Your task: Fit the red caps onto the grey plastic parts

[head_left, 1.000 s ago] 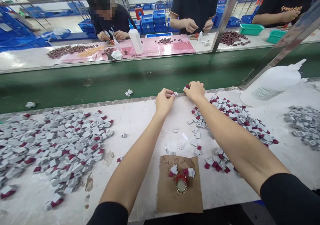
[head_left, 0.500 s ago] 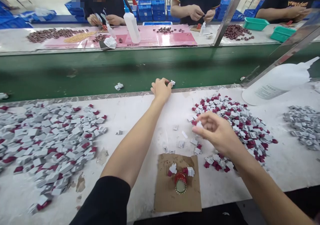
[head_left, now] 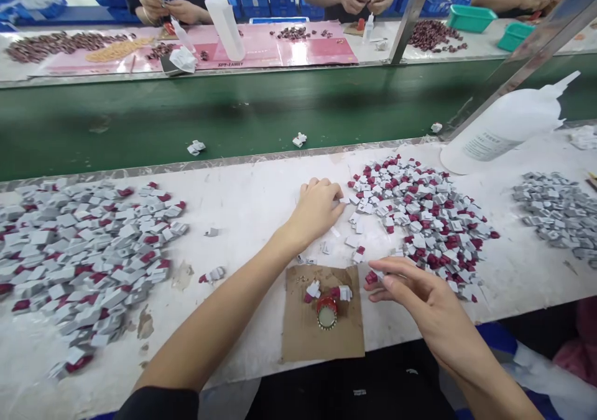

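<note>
My left hand (head_left: pixel 318 211) reaches over the white table, palm down with bent fingers, beside the pile of white and dark red pieces (head_left: pixel 420 214); anything under its fingertips is hidden. Above the table's near part, my right hand (head_left: pixel 410 286) has its thumb and fingers around a small dark red and white piece (head_left: pixel 372 277). Between my forearms lies a cardboard square (head_left: pixel 321 348) bearing a round red cap (head_left: pixel 327 313) and two small white and red pieces. Loose light pieces lie just beyond the cardboard.
A large pile of grey and red pieces (head_left: pixel 93 252) covers the left side. At right stand a white bottle (head_left: pixel 499 134) and a grey pile (head_left: pixel 559 214). A green belt (head_left: pixel 247 115) crosses beyond, carrying small pieces. People work opposite, near a metal post (head_left: pixel 410 18).
My left hand has drawn back from the belt to the table, leaving a white piece on the belt. My right hand has moved lower, nearer the cardboard. The view has shifted.
</note>
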Available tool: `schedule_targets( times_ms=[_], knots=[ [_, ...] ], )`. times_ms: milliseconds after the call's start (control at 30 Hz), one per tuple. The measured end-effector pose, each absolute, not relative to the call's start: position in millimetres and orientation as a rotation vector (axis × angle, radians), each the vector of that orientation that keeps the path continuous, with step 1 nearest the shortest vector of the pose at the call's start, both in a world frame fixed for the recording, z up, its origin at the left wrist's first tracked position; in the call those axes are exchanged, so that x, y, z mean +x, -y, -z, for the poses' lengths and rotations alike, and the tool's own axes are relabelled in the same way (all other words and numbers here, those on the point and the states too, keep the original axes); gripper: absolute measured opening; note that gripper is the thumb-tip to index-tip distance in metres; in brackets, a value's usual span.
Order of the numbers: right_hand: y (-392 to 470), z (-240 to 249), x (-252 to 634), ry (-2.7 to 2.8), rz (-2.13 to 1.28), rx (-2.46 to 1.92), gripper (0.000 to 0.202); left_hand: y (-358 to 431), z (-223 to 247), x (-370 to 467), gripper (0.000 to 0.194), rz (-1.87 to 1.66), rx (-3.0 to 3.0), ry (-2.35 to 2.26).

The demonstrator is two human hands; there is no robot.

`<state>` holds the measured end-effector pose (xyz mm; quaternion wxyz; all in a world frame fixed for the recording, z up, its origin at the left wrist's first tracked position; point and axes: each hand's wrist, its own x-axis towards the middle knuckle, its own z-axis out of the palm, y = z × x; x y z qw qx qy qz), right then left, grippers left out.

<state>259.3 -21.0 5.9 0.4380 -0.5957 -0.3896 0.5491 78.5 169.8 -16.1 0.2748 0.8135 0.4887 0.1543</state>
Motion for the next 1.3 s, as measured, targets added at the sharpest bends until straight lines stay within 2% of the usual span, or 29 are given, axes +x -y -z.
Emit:
schedule_targets(
  times_ms=[200, 367, 633, 900, 1300],
  knots=[
    [26.4, -0.5, 256.8, 1.202, -1.193, -1.509, 0.014, -158.1, 5.6, 65.9, 0.010, -0.442, 2.126, -1.278],
    [37.4, 3.5, 251.0, 1.150, -1.253, -1.443, 0.009, -130.1, -5.0, 31.1, 0.020, -0.646, 1.951, -1.293],
    [52.9, -8.9, 228.2, 1.422, -1.107, -1.359, 0.016, -89.5, 4.1, -21.3, 0.014, -0.646, 1.907, -1.539],
    [57.8, -5.1, 216.5, 1.689, -0.894, -1.286, 0.032, -71.1, 17.7, -28.3, 0.014, -0.603, 1.983, -1.610],
    [56.5, -10.0, 217.3, 1.711, -0.927, -1.280, 0.027, -64.8, 8.9, -21.3, 0.011, -0.643, 1.843, -1.560]
  ],
)
